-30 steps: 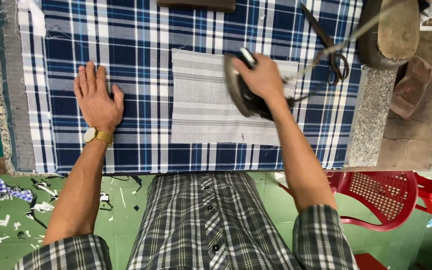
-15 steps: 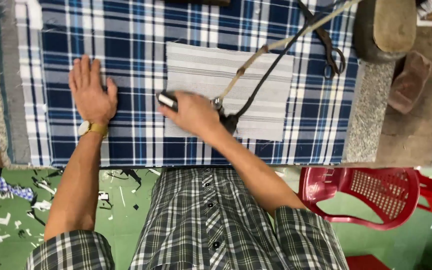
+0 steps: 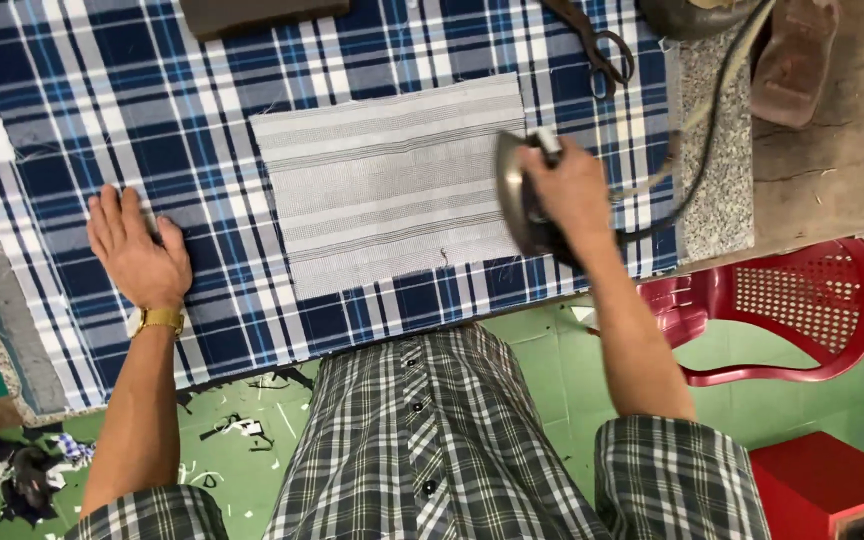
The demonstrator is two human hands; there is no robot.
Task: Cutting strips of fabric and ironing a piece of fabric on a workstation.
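A grey striped fabric piece (image 3: 392, 185) lies flat on a blue and white plaid cloth (image 3: 132, 110) that covers the table. My right hand (image 3: 572, 190) grips the handle of a dark clothes iron (image 3: 520, 205), tilted up on its side at the right edge of the grey piece. The iron's cord (image 3: 707, 130) runs up and to the right. My left hand (image 3: 137, 255), with a gold watch on the wrist, presses flat on the plaid cloth, left of the grey piece and apart from it.
Scissors (image 3: 602, 50) lie on the cloth at the top right. A dark flat block (image 3: 252, 15) sits at the top edge. A red plastic chair (image 3: 782, 310) and a red box (image 3: 822, 480) stand to the right. Fabric scraps (image 3: 22, 475) litter the green floor.
My right hand has carried the iron from the lower left part of the grey piece back to its right edge and tipped it up. My left hand stays pressed on the cloth.
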